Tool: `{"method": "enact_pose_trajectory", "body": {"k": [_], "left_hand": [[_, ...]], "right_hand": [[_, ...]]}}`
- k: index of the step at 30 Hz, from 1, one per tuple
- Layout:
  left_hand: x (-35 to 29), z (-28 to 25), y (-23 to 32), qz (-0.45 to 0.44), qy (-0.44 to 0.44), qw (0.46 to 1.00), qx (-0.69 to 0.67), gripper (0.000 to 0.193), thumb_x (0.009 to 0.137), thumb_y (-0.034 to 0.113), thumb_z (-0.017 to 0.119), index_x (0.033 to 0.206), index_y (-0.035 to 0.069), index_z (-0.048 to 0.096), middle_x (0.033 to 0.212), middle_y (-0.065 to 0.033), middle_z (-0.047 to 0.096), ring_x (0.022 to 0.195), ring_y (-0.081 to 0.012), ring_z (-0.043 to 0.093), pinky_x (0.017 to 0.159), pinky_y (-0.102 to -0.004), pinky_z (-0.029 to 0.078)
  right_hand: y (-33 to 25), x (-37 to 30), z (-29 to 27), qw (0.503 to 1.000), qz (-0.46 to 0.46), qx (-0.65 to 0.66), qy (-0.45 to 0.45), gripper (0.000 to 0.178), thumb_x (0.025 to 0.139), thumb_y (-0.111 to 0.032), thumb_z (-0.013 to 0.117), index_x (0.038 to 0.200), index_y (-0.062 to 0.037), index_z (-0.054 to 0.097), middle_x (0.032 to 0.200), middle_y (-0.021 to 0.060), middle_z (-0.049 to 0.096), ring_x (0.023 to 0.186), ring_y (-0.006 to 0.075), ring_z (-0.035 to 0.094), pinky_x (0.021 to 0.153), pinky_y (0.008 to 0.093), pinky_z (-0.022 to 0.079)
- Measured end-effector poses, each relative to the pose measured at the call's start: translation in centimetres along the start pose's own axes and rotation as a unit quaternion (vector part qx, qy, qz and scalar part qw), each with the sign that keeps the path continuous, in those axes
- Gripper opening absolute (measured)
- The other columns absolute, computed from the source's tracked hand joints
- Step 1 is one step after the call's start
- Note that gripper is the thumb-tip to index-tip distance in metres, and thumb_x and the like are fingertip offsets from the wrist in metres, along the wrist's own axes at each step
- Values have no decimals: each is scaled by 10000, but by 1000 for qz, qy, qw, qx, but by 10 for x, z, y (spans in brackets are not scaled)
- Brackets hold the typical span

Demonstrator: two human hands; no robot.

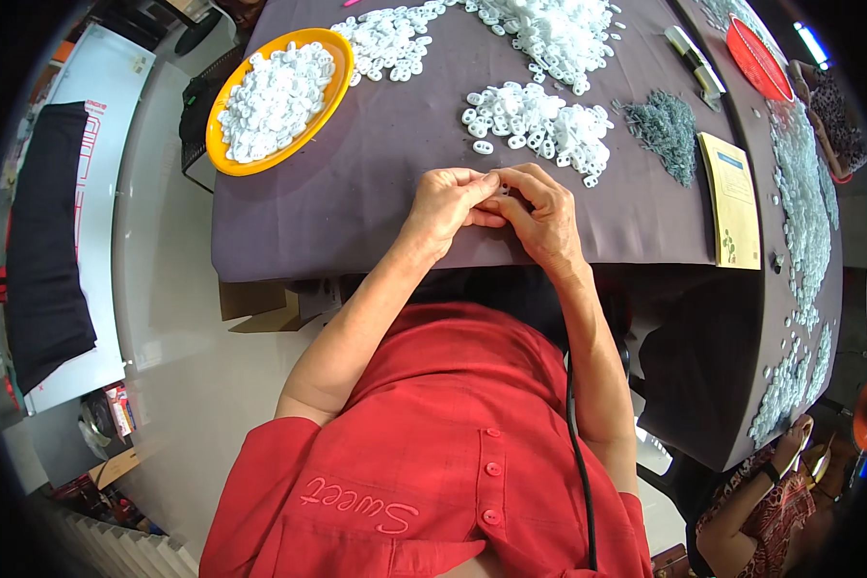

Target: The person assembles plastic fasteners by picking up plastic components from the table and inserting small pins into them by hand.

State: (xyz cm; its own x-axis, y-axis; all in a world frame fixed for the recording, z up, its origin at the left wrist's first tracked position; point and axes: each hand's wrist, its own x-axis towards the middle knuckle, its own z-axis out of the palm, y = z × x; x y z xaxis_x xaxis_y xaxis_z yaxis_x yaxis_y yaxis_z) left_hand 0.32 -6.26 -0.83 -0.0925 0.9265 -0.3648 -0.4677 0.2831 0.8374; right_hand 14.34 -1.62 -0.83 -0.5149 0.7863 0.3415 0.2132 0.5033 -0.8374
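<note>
My left hand (445, 207) and my right hand (546, 214) meet just above the near edge of the table, fingertips pinched together. Whatever lies between the fingers is small and mostly hidden, so I cannot name it. Just beyond them spreads a pile of small white oval plastic pieces with holes (539, 125). One loose white piece (483, 147) lies at the near left side of that pile. To the right sits a heap of small grey pieces (663, 130). A yellow bowl (215, 144) full of the white pieces stands at the left.
A larger white pile (559, 39) lies farther back. Right of the grey heap are a tan booklet (727, 207) and a clear-and-black tool-like item (694, 60). A second table (742, 385) carries more pieces and a red basket (756, 58). Another person's arm (766, 482) shows at lower right.
</note>
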Motion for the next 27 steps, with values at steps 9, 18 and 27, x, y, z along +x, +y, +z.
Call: {"method": "enact_pose_trajectory", "body": {"k": [9,18,27], "left_hand": [[0,6,-1,35,58,998,-13,180,845,125,575,841,-51,613,733,-91,613,604,-135,606,517,-259,544],[-2,8,2,26,43,998,25,178,856,140,567,878,-31,613,759,-91,623,611,-136,607,531,-250,537],[-5,12,1,50,26,997,48,207,866,162,554,915,-31,612,755,-84,621,621,-126,604,511,-244,528]], "right_hand": [[-4,-2,3,999,37,14,35,294,715,-54,658,1000,-15,599,842,87,593,705,187,600,606,278,479],[-4,-13,2,977,149,146,43,292,799,10,582,1089,-8,554,819,19,586,706,63,555,582,193,447],[-1,-9,3,968,161,187,55,305,805,25,566,1102,17,493,774,14,562,663,49,513,562,184,426]]}}
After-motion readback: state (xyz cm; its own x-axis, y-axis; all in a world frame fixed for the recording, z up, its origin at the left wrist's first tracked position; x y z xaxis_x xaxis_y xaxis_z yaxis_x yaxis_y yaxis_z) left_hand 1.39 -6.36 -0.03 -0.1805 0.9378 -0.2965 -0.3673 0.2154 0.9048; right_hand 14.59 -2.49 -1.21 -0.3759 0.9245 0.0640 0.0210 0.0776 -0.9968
